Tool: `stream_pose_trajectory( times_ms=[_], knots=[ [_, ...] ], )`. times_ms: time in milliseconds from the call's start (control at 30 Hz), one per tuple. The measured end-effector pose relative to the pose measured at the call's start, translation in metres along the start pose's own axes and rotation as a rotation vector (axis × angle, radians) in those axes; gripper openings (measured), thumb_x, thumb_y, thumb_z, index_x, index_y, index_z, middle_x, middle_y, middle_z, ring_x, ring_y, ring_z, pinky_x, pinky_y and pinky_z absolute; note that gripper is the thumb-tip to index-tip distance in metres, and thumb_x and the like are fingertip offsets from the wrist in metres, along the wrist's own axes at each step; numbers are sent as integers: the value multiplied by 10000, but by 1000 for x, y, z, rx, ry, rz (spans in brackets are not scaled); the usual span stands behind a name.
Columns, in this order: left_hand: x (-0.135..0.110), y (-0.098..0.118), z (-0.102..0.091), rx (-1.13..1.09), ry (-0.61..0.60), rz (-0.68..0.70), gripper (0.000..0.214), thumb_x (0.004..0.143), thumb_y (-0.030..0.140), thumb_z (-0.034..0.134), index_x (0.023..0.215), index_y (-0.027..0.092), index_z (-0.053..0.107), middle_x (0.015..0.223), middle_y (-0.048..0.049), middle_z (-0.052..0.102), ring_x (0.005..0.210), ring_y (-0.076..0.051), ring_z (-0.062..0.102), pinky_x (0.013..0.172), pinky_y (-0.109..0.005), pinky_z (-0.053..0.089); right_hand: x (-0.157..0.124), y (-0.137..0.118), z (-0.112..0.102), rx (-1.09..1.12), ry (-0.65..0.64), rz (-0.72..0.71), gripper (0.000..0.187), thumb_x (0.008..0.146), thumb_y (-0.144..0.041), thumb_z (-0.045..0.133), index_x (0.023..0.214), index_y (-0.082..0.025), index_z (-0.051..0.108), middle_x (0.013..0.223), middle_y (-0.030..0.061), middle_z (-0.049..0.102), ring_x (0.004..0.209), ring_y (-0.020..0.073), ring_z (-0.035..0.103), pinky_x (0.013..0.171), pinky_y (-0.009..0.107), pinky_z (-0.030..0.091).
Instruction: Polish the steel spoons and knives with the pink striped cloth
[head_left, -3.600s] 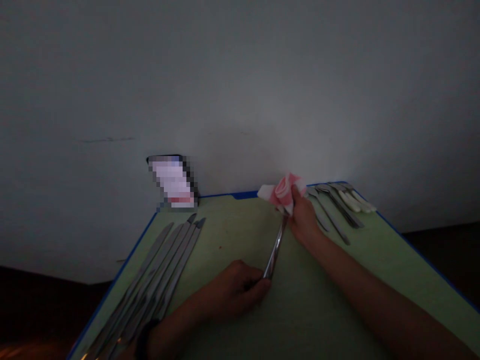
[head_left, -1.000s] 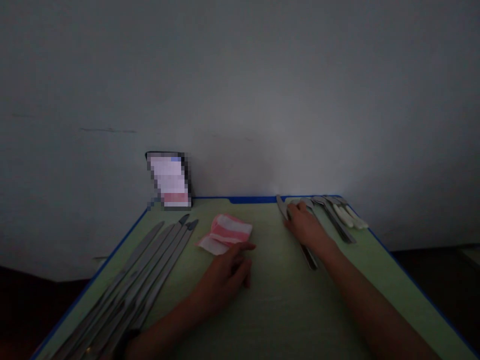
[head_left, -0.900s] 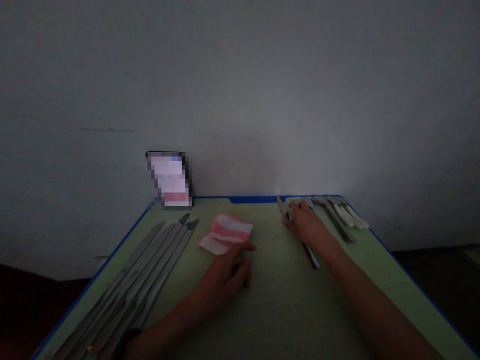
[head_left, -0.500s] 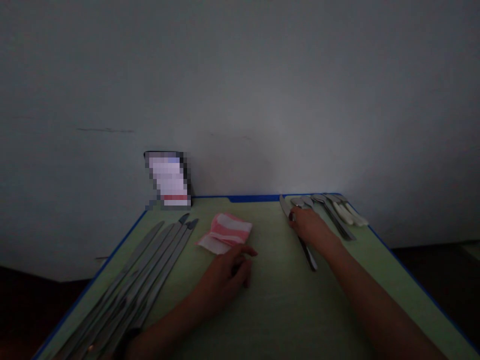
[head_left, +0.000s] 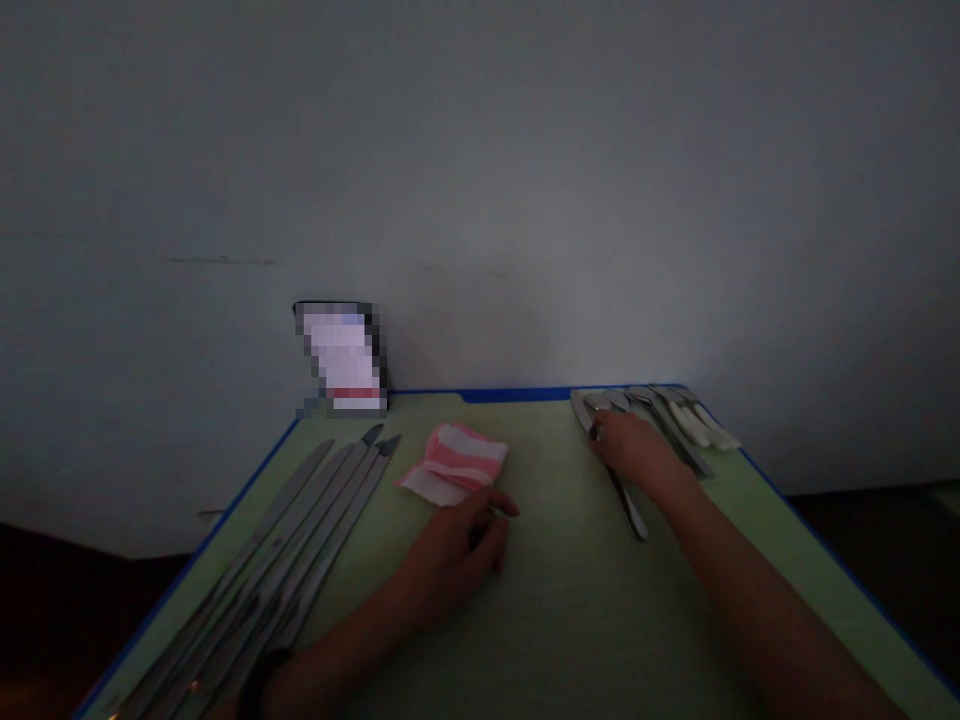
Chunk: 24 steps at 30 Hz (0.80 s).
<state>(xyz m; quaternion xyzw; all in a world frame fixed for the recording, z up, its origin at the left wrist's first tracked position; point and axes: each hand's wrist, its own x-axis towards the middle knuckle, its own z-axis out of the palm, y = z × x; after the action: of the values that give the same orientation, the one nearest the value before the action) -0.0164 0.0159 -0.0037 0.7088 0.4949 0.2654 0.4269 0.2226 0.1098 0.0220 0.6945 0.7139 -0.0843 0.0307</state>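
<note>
Right hand (head_left: 628, 450) at the knife (head_left: 625, 502), left hand (head_left: 469, 545) bare by the cloth (head_left: 461, 460)

My right thumb and fingers meet at the knife's middle, about where blade runs into handle; whether they pinch it or only lie against it, I can't make out. My left hand holds nothing, fingers loosely curled, just at the near edge of the cloth. I can't make out whether it touches.

The knife lies on the worktop, blade pointing away, handle slanting back toward me. It looks all metal, so I judge it stiff, modest in weight and a bit slick on its polished handle. The handle is the place to take hold, clear of the edge. The cloth, pink and white and crumpled, should be soft and light; any fold gives a pinch.

Just beyond my right hand the spoons (head_left: 619, 400) lie side by side, with white-handled pieces (head_left: 688, 424) past them to the right. Over on my left, knives (head_left: 289, 545) lie in a slanting row beside my banded wrist. Farther out, the phone (head_left: 341, 355) leans on the wall (head_left: 480, 200), its screen blurred, behind the green worktop (head_left: 570, 610) with its blue edge.
</note>
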Motion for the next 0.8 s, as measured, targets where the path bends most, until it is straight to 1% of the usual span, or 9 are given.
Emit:
stream_pose_trajectory(
  times_ms=[233, 300, 400, 467, 533, 567, 633, 733, 800],
  knots=[
    [2, -4, 3, 56, -10, 34, 201, 869, 230, 390, 976, 177, 551, 588, 38, 569, 537, -125, 503, 524, -218, 339, -4, 0, -7, 9, 34, -40, 356, 796, -233, 492, 1125, -111, 554, 1027, 192, 641, 976, 285, 599, 792, 369, 417],
    [2, -2, -1, 121, -27, 57, 192, 861, 227, 391, 932, 179, 563, 614, 20, 581, 548, -130, 514, 521, -220, 342, -9, -7, -11, 60, 29, -175, 383, 806, -283, 514, 1152, -122, 546, 968, 157, 662, 945, 267, 605, 806, 368, 415],
    [0, 8, -16, 314, -71, 110, 164, 834, 223, 422, 809, 189, 580, 696, -21, 616, 604, -151, 547, 540, -232, 358, -19, -28, -14, 223, -28, -469, 356, 835, -345, 497, 1139, -172, 567, 881, 87, 675, 857, 210, 615, 804, 336, 424],
    [-3, 16, -33, 464, -156, 115, 168, 831, 231, 425, 786, 199, 584, 746, -39, 641, 647, -168, 576, 557, -241, 374, -27, -46, -10, 340, 9, -599, 362, 863, -351, 457, 1180, -198, 544, 977, 81, 650, 867, 184, 602, 811, 318, 430],
    [-6, 20, -55, 641, -285, 49, 183, 831, 269, 438, 765, 205, 597, 759, -50, 659, 656, -182, 598, 566, -252, 390, -34, -64, 0, 419, 77, -678, 379, 895, -326, 398, 1249, -229, 490, 1132, 88, 578, 936, 171, 579, 843, 313, 429],
    [-6, 19, -68, 761, -273, -33, 201, 830, 291, 439, 760, 208, 607, 763, -59, 665, 660, -193, 605, 572, -264, 397, -38, -71, 7, 434, 104, -711, 384, 906, -310, 373, 1274, -250, 466, 1194, 88, 534, 979, 169, 562, 868, 319, 422],
    [-5, 12, -95, 936, -125, -194, 235, 835, 308, 421, 825, 192, 625, 816, -104, 671, 734, -235, 620, 635, -312, 422, -42, -82, 23, 412, 127, -775, 382, 908, -290, 366, 1277, -289, 467, 1248, 80, 482, 1049, 177, 523, 915, 345, 404],
    [-4, -9, -138, 1015, -9, -357, 271, 807, 285, 437, 909, 130, 633, 910, -196, 661, 791, -300, 625, 633, -371, 443, -43, -88, 43, 367, 223, -772, 413, 875, -318, 442, 1287, -296, 458, 1265, 85, 461, 1132, 215, 453, 962, 398, 374],
    [-8, -24, -163, 1020, -5, -442, 229, 716, 264, 550, 861, 125, 660, 907, -186, 673, 779, -287, 635, 635, -347, 458, -43, -88, 50, 373, 250, -765, 430, 864, -320, 460, 1293, -297, 448, 1262, 82, 460, 1132, 213, 449, 964, 399, 378]
  ],
)
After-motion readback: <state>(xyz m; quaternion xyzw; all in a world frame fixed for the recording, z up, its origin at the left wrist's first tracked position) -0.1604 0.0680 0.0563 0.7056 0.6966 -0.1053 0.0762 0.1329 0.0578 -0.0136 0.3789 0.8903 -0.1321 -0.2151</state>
